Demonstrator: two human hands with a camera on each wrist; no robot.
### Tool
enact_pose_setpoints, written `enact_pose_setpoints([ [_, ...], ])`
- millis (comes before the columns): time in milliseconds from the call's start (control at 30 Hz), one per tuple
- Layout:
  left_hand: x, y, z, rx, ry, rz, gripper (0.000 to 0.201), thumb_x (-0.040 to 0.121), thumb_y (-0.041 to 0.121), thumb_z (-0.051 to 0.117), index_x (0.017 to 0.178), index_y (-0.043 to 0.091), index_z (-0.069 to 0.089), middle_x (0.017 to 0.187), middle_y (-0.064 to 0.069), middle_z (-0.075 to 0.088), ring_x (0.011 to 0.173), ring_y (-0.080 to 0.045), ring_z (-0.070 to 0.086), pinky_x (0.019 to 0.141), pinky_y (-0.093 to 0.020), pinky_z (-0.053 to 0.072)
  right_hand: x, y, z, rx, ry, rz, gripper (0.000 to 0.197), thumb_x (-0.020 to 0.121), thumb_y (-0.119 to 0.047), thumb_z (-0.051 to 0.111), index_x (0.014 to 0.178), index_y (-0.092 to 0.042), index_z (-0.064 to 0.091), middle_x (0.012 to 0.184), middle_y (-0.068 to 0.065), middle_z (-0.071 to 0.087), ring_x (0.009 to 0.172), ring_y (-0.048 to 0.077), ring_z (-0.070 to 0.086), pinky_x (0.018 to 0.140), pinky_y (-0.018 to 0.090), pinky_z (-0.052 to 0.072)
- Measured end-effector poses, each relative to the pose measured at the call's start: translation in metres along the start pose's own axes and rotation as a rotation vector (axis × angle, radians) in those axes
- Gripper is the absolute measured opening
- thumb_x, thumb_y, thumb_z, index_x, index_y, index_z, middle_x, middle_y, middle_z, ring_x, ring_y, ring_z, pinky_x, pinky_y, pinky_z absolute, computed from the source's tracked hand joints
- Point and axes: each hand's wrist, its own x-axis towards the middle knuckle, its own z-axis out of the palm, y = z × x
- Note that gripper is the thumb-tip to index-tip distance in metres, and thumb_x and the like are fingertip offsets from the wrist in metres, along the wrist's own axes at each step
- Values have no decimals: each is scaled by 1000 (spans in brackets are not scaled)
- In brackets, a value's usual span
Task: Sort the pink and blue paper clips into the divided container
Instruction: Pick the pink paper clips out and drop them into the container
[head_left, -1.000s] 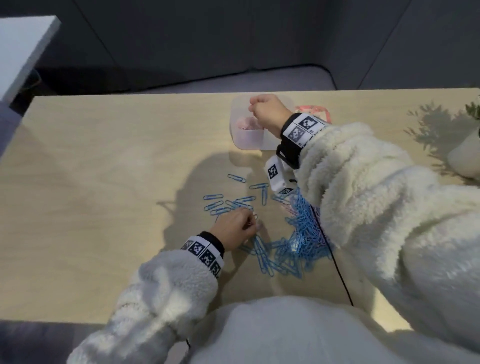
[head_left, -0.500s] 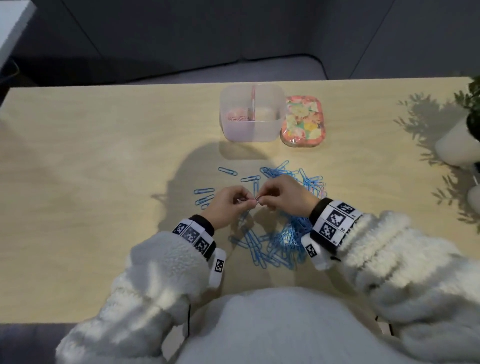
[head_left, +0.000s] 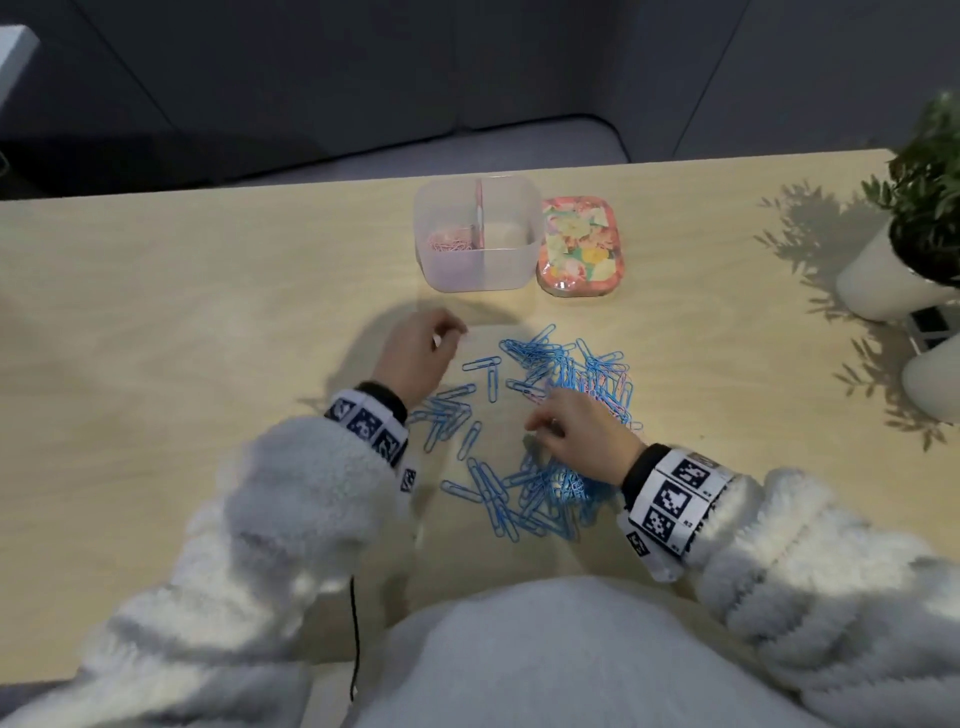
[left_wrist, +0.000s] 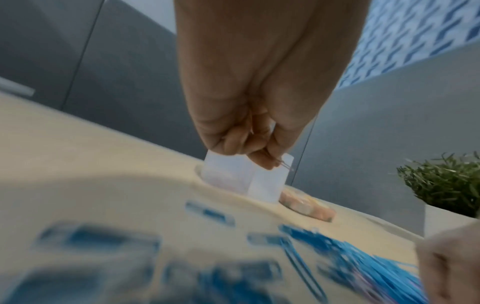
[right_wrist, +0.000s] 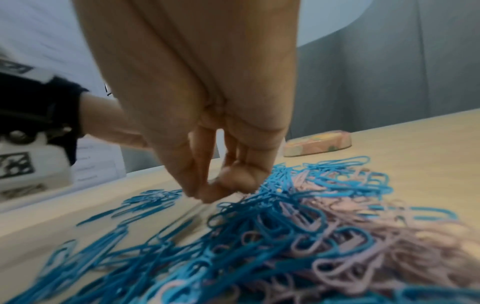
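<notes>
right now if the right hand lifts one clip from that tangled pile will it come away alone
Probably not: in the pile blue and pink loops interlock, so neighbours would likely trail along. The thin wire clips look light, and should slide easily on the smooth table. The right hand may need a shake.

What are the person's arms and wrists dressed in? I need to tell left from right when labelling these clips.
Both arms wear fluffy white fleece sleeves. Each wrist carries a black strap under a white band printed with square black-and-white markers: left wrist band, right wrist band. A thin black cable hangs below the left sleeve. Left hand and right hand are bare.
</notes>
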Motion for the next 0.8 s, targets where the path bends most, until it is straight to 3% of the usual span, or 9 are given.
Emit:
enact_pose_setpoints([
  [100, 39, 18, -24, 172, 148, 139, 18, 89, 8, 47, 92, 2, 64, 93, -14, 65, 81, -27, 56, 75, -30, 38, 8, 7, -11, -46, 127, 91, 14, 82, -12, 55, 89, -14, 67, 99, 9, 64, 94, 29, 61, 78, 35, 46],
  [167, 67, 30, -35, 250, 175, 158, 20, 88, 8, 44, 93, 1, 62, 98, -19, 64, 92, -32, 57, 78, -34, 38, 14, 6, -17, -123, 140, 120, 13, 83, -16, 54, 87, -14, 67, 99, 9, 65, 94, 32, 61, 76, 37, 48],
  [267, 98, 42, -42, 352, 119, 110, 24, 88, 7, 40, 100, 0, 61, 106, -21, 62, 101, -34, 55, 83, -37, 42, 22, -2, -16, -197, 105, 159, 13, 85, -22, 56, 87, -13, 65, 102, 9, 62, 94, 31, 61, 73, 35, 46],
  [367, 117, 45, -35, 443, 51, 84, 25, 88, 5, 40, 102, 1, 61, 111, -21, 60, 105, -36, 55, 88, -39, 43, 28, -6, -12, -221, 63, 162, 12, 83, -18, 58, 88, -10, 65, 102, 11, 62, 95, 32, 61, 74, 35, 46],
  [500, 129, 45, -24, 561, -36, 25, 26, 89, 7, 45, 109, 1, 59, 117, -22, 58, 109, -39, 53, 92, -43, 45, 31, -6, -8, -235, 11, 107, 17, 88, -12, 50, 97, -5, 62, 110, 15, 56, 99, 35, 59, 78, 40, 47],
  [600, 130, 45, -20, 536, -76, 0, 33, 90, 14, 48, 120, 3, 54, 124, -21, 56, 114, -38, 53, 95, -42, 45, 29, -5, -5, -275, 10, 45, 18, 90, -14, 48, 98, -4, 60, 110, 14, 56, 97, 34, 58, 74, 37, 45],
  [667, 127, 45, -20, 478, -63, -5, 35, 91, 13, 46, 125, 5, 50, 127, -20, 56, 116, -37, 52, 97, -42, 43, 24, -4, -5, -239, 26, 0, 13, 86, -15, 51, 90, -6, 59, 100, 12, 60, 90, 30, 58, 68, 33, 41],
  [733, 117, 45, -20, 453, -1, 10, 34, 91, 8, 42, 123, 5, 52, 125, -20, 56, 114, -38, 53, 94, -42, 44, 17, 2, -7, -39, 69, 6, 3, 80, -13, 56, 78, -12, 58, 81, 6, 62, 75, 24, 57, 64, 30, 40],
  [800, 100, 45, -15, 475, 174, 178, 28, 87, 5, 41, 108, 1, 60, 110, -22, 61, 99, -39, 58, 80, -45, 51, 12, 13, -14, 200, 156, 50, 10, 75, -7, 60, 70, -15, 58, 68, 0, 58, 65, 17, 53, 64, 30, 42],
])
